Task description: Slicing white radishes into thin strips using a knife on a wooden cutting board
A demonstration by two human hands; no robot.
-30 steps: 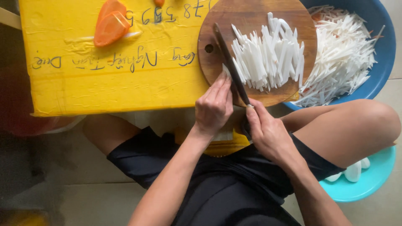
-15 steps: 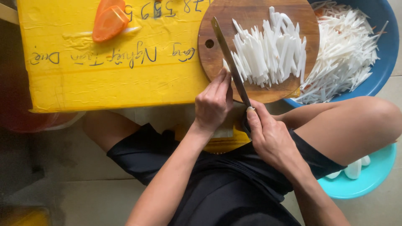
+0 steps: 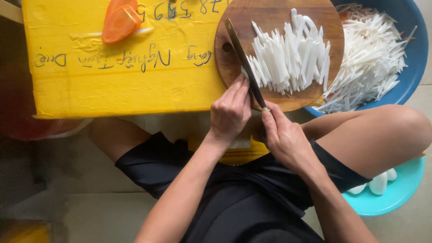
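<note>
Looks like an informal food-prep spot on a tiled floor — home or small food stall, hard to tell. Round wooden chopping board on a yellow box, blue basin of white vegetable strips — no counter.

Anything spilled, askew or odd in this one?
Nothing spilled. The round cutting board overhangs the yellow box toward the blue basin. Right hand holds the knife; left hand steadies the white strips.
</note>
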